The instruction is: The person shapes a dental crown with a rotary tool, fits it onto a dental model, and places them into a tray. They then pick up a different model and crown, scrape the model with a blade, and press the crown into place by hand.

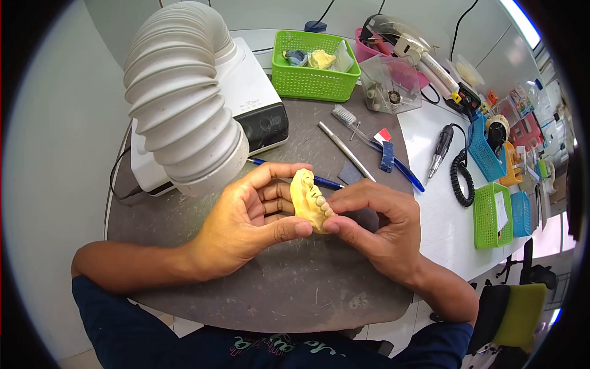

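Note:
A yellow plaster dental cast [305, 200] with a row of paler teeth [322, 205] along its right side is held up over the middle of the dark work mat. My left hand [236, 218] grips it from the left, thumb at the lower edge and index finger on top. From the right, the thumb and fingers of my right hand [384, 221] pinch at the teeth and the lower right edge. My fingertips hide part of the cast. Just behind it lies a blue pen [329, 183], partly covered by the cast and my left hand.
A ribbed white hose [178, 92] rises from a white machine [255, 86] at left. Behind the mat stands a green basket [313, 77] holding casts. A metal rod [345, 149], a brush [345, 117] and a handpiece [440, 150] with coiled cord [461, 178] lie to the right.

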`<state>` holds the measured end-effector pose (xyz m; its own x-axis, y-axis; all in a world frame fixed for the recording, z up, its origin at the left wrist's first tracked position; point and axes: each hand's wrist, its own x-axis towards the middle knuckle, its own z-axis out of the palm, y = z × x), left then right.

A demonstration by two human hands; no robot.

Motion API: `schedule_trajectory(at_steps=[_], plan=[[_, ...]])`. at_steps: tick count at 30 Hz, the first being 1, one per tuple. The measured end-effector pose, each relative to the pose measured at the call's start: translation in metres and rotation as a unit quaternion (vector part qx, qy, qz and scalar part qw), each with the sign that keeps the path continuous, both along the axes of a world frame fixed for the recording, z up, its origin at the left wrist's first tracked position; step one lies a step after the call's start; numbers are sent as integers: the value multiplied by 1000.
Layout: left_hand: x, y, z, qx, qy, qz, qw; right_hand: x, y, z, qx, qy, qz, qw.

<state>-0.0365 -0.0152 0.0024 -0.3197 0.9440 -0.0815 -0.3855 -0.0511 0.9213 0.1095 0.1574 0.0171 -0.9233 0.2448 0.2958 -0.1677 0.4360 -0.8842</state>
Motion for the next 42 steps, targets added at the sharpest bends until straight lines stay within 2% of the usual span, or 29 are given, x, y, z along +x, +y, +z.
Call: schedule_trajectory(at_steps=[4,8,10,26,29,32,34,35,39,41,42], plan=[[-1,-1,2,-9,-15,-3,1000,-3,3,-4,44,33,5,998],[-3,-1,-2,-5,-32,-4,999,-3,2,-3,48,37,4,998],[-3,-1,-3,-2,-35,-5,999,-2,1,-4,13,35,-6,999],[-3,0,-3,-7,-34,-7,999,-2,1,-4,30,38,-7,999],[-3,0,-3,-6,-35,-4,999,-2,0,-5,20,31,-11,999],[-3,0,-2,-8,-30,0,1000,-4,-4,-8,-34,76,-60,995],[-3,0,-2,-11,-27,0,1000,-1,-3,-6,-94,62,-105,988],[-3,0,-1,-13,-29,-1,1000,4,2,-1,-80,14,-92,992],[-3,-1,-1,-13,-35,-5,999,7,6,-3,-74,-20,-80,994],[-3,-1,-1,-12,-30,-4,999,-2,-2,-9,-31,90,-127,987],[-3,-1,-1,-12,-26,-3,1000,0,0,-8,-31,90,-126,987]])
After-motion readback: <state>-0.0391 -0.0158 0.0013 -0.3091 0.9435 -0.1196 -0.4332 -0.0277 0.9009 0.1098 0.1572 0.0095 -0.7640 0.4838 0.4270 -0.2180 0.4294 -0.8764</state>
